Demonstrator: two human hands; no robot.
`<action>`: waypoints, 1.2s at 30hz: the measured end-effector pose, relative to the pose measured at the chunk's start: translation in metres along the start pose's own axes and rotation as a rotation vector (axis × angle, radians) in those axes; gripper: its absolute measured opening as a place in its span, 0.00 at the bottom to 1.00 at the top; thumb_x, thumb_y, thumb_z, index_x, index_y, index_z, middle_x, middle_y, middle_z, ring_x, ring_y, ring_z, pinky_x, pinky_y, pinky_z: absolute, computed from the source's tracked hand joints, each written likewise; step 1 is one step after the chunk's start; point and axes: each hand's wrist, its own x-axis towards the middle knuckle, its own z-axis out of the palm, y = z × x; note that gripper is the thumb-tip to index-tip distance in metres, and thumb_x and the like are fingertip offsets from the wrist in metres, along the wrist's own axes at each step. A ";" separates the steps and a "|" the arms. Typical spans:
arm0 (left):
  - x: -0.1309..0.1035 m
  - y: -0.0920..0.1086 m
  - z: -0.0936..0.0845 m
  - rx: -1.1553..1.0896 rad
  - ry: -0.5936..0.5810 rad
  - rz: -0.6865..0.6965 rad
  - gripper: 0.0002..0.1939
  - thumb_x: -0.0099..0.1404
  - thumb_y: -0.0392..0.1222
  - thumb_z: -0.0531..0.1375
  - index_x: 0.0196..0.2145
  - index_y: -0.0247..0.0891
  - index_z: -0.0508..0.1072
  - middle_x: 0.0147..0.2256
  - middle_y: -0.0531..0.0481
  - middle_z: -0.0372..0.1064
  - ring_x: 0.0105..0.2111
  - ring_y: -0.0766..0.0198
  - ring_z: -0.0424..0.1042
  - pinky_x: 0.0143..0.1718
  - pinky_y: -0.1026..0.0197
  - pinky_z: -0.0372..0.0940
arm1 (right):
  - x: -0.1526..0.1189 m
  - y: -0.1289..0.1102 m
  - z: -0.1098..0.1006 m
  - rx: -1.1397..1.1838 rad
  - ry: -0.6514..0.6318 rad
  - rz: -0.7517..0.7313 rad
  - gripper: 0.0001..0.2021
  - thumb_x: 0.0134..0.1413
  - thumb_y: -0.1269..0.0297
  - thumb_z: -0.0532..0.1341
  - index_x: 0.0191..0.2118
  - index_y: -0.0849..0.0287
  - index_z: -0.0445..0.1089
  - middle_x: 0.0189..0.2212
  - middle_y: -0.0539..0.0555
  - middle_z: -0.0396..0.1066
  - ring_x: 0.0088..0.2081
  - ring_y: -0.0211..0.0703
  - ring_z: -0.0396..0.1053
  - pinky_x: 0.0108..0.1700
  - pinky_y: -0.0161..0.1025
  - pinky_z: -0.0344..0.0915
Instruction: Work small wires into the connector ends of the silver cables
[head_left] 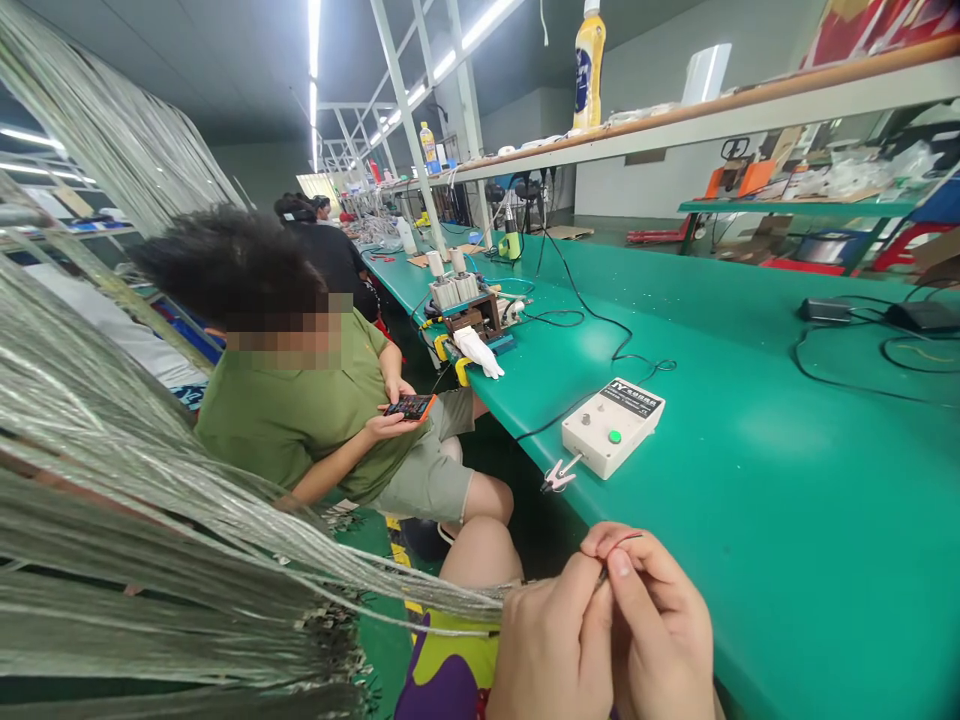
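Observation:
My left hand (551, 640) and my right hand (667, 625) meet at the table's front edge, fingertips pinched together. Between them shows a thin red wire (624, 540) with a dark end; the rest of it is hidden by my fingers. A bundle of silvery-grey cables (420, 580) runs in from the left and passes behind my left hand; whether that hand grips it I cannot tell. Just beyond my hands sits a white box (611, 425) with a green button, and a pale clip with dark tips (559, 477) sticks out of its front.
On my left a person in a green shirt (300, 420) sits holding a phone (410, 407). A small clamped machine (472, 310) with a white glove (478, 352) stands on the green table (787, 520). Black adapters (825, 310) and cords lie at right. A shelf (675, 125) runs above.

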 end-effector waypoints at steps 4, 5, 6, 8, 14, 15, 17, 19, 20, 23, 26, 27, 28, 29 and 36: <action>-0.008 0.004 0.010 0.049 -0.003 0.004 0.13 0.73 0.35 0.52 0.30 0.44 0.67 0.22 0.53 0.73 0.20 0.61 0.71 0.23 0.56 0.50 | 0.002 -0.003 -0.008 0.028 0.115 0.024 0.10 0.61 0.57 0.73 0.34 0.58 0.81 0.36 0.57 0.76 0.42 0.49 0.76 0.43 0.39 0.74; -0.009 0.004 0.010 0.040 -0.008 0.007 0.12 0.72 0.35 0.53 0.29 0.44 0.66 0.22 0.54 0.72 0.19 0.61 0.70 0.23 0.56 0.50 | 0.003 -0.004 -0.009 0.031 0.144 0.025 0.10 0.60 0.57 0.74 0.35 0.57 0.81 0.37 0.57 0.77 0.43 0.48 0.76 0.43 0.39 0.74; -0.009 0.003 0.010 0.028 -0.015 0.005 0.12 0.72 0.35 0.53 0.29 0.44 0.66 0.22 0.54 0.71 0.19 0.61 0.70 0.22 0.56 0.51 | 0.004 -0.004 -0.007 0.040 0.173 0.027 0.10 0.60 0.56 0.74 0.34 0.57 0.81 0.37 0.57 0.77 0.43 0.48 0.76 0.43 0.39 0.74; -0.008 0.000 0.005 0.010 -0.013 -0.024 0.14 0.75 0.36 0.52 0.29 0.44 0.65 0.22 0.54 0.71 0.20 0.62 0.70 0.23 0.58 0.52 | 0.006 -0.004 -0.002 0.067 0.209 0.052 0.12 0.59 0.54 0.74 0.34 0.57 0.81 0.37 0.57 0.77 0.42 0.47 0.76 0.43 0.39 0.74; 0.005 -0.007 -0.010 -0.056 0.017 -0.098 0.14 0.78 0.36 0.51 0.42 0.43 0.77 0.29 0.50 0.79 0.28 0.60 0.78 0.27 0.62 0.60 | 0.002 0.002 0.013 0.004 0.019 0.191 0.17 0.58 0.49 0.74 0.42 0.58 0.85 0.48 0.66 0.83 0.48 0.58 0.80 0.49 0.49 0.77; 0.007 -0.007 -0.009 -0.057 0.019 -0.104 0.15 0.78 0.36 0.50 0.44 0.43 0.78 0.30 0.49 0.80 0.29 0.59 0.79 0.28 0.62 0.61 | 0.001 0.003 0.013 -0.014 0.018 0.191 0.15 0.56 0.51 0.75 0.39 0.59 0.85 0.46 0.65 0.83 0.47 0.58 0.81 0.50 0.49 0.78; 0.010 -0.006 -0.008 -0.047 0.010 -0.099 0.16 0.78 0.35 0.50 0.43 0.43 0.79 0.30 0.48 0.80 0.28 0.58 0.79 0.27 0.62 0.62 | -0.001 0.006 0.013 -0.023 0.081 0.180 0.13 0.53 0.54 0.77 0.33 0.59 0.83 0.41 0.63 0.84 0.44 0.55 0.82 0.48 0.46 0.78; 0.010 -0.005 -0.005 -0.031 -0.005 -0.085 0.16 0.77 0.35 0.51 0.40 0.43 0.78 0.29 0.49 0.80 0.27 0.59 0.79 0.27 0.63 0.62 | -0.002 0.008 0.011 0.001 0.147 0.194 0.14 0.51 0.53 0.78 0.30 0.59 0.83 0.38 0.62 0.84 0.40 0.53 0.82 0.44 0.43 0.78; 0.010 -0.004 -0.005 -0.025 -0.012 -0.080 0.15 0.77 0.35 0.51 0.40 0.43 0.78 0.29 0.49 0.79 0.27 0.59 0.79 0.26 0.63 0.61 | -0.002 0.009 0.009 0.010 0.157 0.212 0.15 0.51 0.52 0.78 0.30 0.60 0.83 0.37 0.62 0.84 0.39 0.53 0.82 0.42 0.42 0.78; 0.006 -0.002 -0.004 -0.028 -0.040 -0.085 0.14 0.77 0.35 0.51 0.40 0.43 0.77 0.29 0.50 0.79 0.27 0.59 0.79 0.26 0.62 0.59 | 0.000 0.008 0.003 0.008 0.151 0.236 0.16 0.51 0.51 0.79 0.29 0.60 0.82 0.37 0.63 0.84 0.38 0.52 0.82 0.40 0.41 0.78; 0.000 -0.001 -0.005 -0.001 -0.096 -0.078 0.13 0.77 0.36 0.52 0.38 0.43 0.74 0.28 0.51 0.77 0.26 0.59 0.77 0.26 0.60 0.56 | 0.001 0.002 0.000 0.011 0.189 0.194 0.17 0.48 0.51 0.80 0.28 0.60 0.80 0.33 0.61 0.84 0.34 0.49 0.81 0.36 0.39 0.77; -0.002 -0.001 -0.005 0.017 -0.114 -0.069 0.12 0.77 0.37 0.52 0.36 0.43 0.73 0.27 0.51 0.76 0.26 0.59 0.76 0.26 0.59 0.55 | 0.002 0.000 0.000 0.021 0.211 0.183 0.17 0.47 0.52 0.80 0.27 0.60 0.80 0.32 0.60 0.84 0.33 0.48 0.80 0.35 0.38 0.76; -0.005 -0.002 -0.005 0.034 -0.128 -0.060 0.12 0.77 0.37 0.53 0.34 0.43 0.71 0.27 0.52 0.75 0.25 0.60 0.75 0.25 0.59 0.54 | 0.003 -0.003 0.000 0.035 0.232 0.176 0.17 0.46 0.52 0.81 0.27 0.60 0.80 0.30 0.60 0.83 0.31 0.47 0.80 0.34 0.37 0.75; -0.007 -0.002 -0.005 0.043 -0.137 -0.054 0.12 0.77 0.38 0.53 0.33 0.43 0.69 0.26 0.53 0.73 0.24 0.60 0.73 0.25 0.59 0.52 | 0.004 -0.005 0.001 0.051 0.245 0.177 0.17 0.45 0.52 0.81 0.26 0.60 0.80 0.30 0.59 0.83 0.31 0.46 0.79 0.33 0.36 0.75; -0.015 -0.009 -0.012 -0.055 -0.070 -0.085 0.17 0.79 0.41 0.51 0.29 0.42 0.62 0.22 0.55 0.65 0.22 0.64 0.67 0.24 0.61 0.52 | 0.014 -0.009 -0.006 0.130 0.291 0.132 0.15 0.52 0.50 0.77 0.33 0.58 0.83 0.33 0.57 0.83 0.33 0.42 0.78 0.38 0.35 0.75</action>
